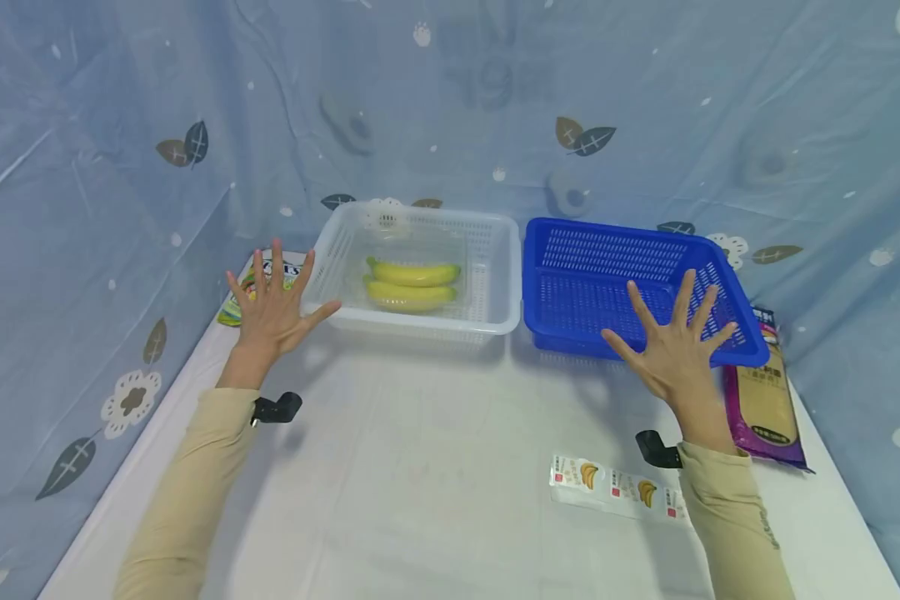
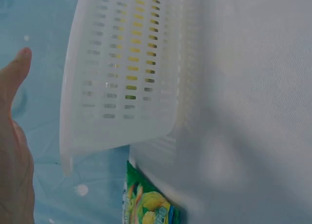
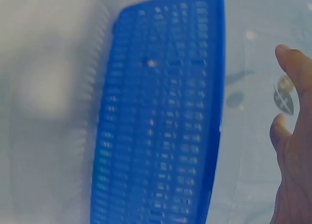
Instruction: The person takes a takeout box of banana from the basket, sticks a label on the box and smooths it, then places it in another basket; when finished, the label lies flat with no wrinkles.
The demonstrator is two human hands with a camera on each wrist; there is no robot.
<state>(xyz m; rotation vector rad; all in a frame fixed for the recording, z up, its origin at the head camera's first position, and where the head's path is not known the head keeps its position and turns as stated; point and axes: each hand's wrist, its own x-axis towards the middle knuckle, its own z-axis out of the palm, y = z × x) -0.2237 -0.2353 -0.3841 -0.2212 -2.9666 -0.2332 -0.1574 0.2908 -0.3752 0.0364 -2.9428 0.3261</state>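
Observation:
Fingers spread wide, my left hand hovers at the left end of a white plastic basket, holding nothing. Inside that basket two yellow bananas lie side by side in a clear plastic tray. My right hand, also spread and bare of any object, overlaps the front right part of a blue plastic basket in the head view. The right wrist view shows the blue basket's slotted wall to the left of my fingers. Slots of the white basket show yellow in the left wrist view.
A green and yellow packet lies behind my left hand. To the right, a purple and tan bag lies beside the blue basket. A strip of banana-print labels rests on the white table. Blue patterned cloth surrounds the table.

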